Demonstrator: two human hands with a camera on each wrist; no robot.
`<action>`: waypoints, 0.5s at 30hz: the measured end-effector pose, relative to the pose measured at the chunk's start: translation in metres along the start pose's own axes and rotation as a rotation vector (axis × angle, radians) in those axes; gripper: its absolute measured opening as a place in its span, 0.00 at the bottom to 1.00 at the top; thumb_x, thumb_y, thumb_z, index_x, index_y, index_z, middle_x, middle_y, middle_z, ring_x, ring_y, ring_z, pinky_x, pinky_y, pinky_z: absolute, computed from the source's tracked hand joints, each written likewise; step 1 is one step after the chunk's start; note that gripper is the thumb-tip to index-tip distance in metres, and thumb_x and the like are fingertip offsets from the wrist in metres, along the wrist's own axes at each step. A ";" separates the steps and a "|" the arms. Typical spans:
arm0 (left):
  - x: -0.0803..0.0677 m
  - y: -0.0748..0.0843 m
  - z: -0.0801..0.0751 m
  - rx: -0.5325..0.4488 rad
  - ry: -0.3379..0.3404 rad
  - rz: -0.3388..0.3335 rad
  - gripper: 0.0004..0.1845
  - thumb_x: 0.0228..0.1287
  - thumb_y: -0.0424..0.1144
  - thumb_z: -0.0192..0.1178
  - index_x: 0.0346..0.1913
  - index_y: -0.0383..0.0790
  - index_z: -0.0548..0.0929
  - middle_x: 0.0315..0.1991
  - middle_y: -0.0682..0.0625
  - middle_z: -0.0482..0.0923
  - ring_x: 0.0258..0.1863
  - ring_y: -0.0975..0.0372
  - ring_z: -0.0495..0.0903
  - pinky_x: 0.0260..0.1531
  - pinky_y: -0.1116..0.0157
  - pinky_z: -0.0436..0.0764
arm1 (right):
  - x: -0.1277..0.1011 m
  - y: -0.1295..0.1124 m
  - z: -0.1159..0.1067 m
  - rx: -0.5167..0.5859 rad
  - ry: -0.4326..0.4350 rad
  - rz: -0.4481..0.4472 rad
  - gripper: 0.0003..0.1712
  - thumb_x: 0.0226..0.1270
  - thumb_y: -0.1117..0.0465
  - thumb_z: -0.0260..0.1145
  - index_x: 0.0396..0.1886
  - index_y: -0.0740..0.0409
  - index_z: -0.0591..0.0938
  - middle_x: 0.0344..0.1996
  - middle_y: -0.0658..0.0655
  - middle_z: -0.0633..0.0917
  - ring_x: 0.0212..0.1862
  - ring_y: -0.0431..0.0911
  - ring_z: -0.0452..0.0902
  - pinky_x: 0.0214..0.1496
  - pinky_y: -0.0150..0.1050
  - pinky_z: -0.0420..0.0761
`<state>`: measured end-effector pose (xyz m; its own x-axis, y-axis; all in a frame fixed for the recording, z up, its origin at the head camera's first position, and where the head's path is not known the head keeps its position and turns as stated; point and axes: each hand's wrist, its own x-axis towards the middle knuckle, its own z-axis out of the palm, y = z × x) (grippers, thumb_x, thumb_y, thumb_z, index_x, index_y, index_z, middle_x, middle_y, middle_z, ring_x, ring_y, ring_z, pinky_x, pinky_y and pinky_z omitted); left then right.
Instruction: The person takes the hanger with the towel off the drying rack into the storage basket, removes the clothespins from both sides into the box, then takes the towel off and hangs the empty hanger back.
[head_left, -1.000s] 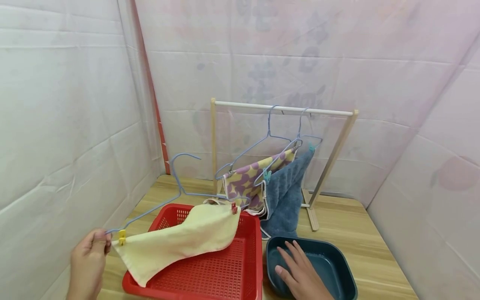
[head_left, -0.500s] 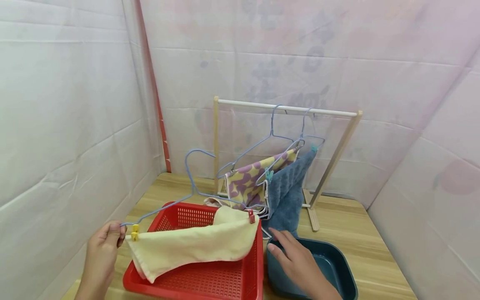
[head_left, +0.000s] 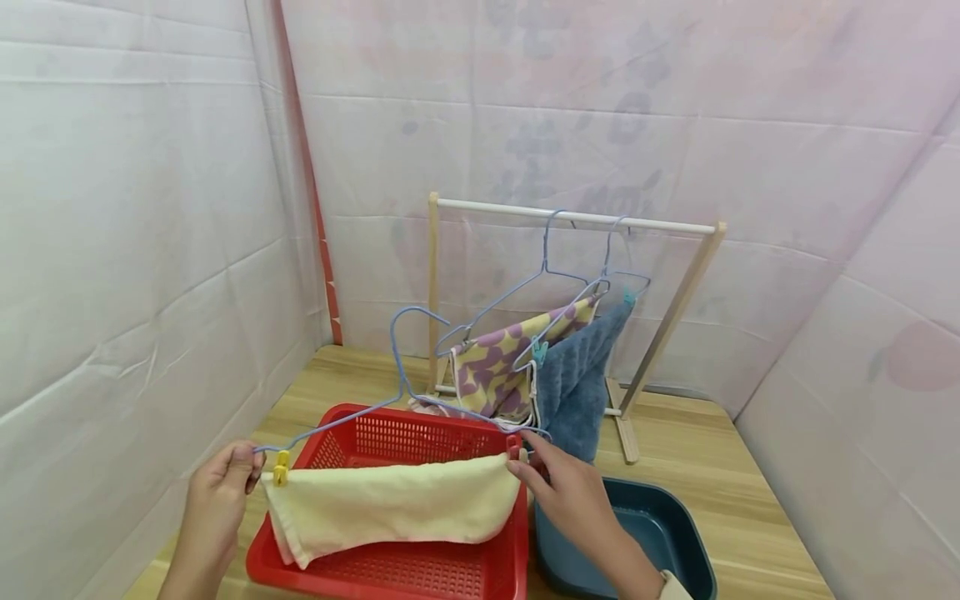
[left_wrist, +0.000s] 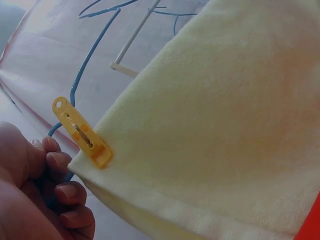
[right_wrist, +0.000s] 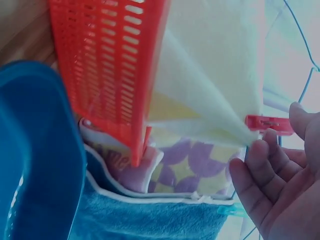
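Left hand [head_left: 213,487] pinches the blue wire hanger [head_left: 402,386], likely steadying the folded yellow cloth [head_left: 397,504]; from here I can't tell if the right hand [head_left: 568,493] grips the red plastic clip [right_wrist: 259,123].

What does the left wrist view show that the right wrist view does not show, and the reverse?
Only the left wrist view shows the left hand and the yellow clip. Only the right wrist view shows the right hand, red clip, dark blue basin, patterned cloth and blue towel. Both share the pale yellow cloth, blue hanger wire and, only partly in each, the red basket.
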<state>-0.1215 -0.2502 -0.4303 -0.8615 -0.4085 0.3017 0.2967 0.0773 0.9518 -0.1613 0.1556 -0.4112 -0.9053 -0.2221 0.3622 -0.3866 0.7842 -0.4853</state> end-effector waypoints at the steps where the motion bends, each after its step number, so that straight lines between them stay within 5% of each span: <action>1: 0.000 0.000 0.000 0.005 -0.003 -0.002 0.17 0.79 0.35 0.48 0.28 0.36 0.77 0.24 0.57 0.71 0.27 0.67 0.68 0.27 0.70 0.67 | 0.001 -0.001 0.001 0.003 0.015 -0.017 0.25 0.67 0.47 0.70 0.61 0.47 0.82 0.21 0.34 0.72 0.21 0.30 0.63 0.21 0.28 0.65; 15: 0.002 0.002 0.000 0.061 0.001 -0.061 0.19 0.80 0.40 0.47 0.30 0.32 0.76 0.25 0.56 0.70 0.29 0.66 0.68 0.29 0.72 0.69 | 0.002 -0.011 0.006 0.152 0.163 -0.080 0.15 0.62 0.57 0.74 0.48 0.48 0.85 0.25 0.37 0.77 0.23 0.29 0.67 0.23 0.28 0.72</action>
<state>-0.1229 -0.2505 -0.4278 -0.8768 -0.4150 0.2430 0.2180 0.1073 0.9700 -0.1603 0.1437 -0.4097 -0.8350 -0.1735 0.5222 -0.4892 0.6686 -0.5601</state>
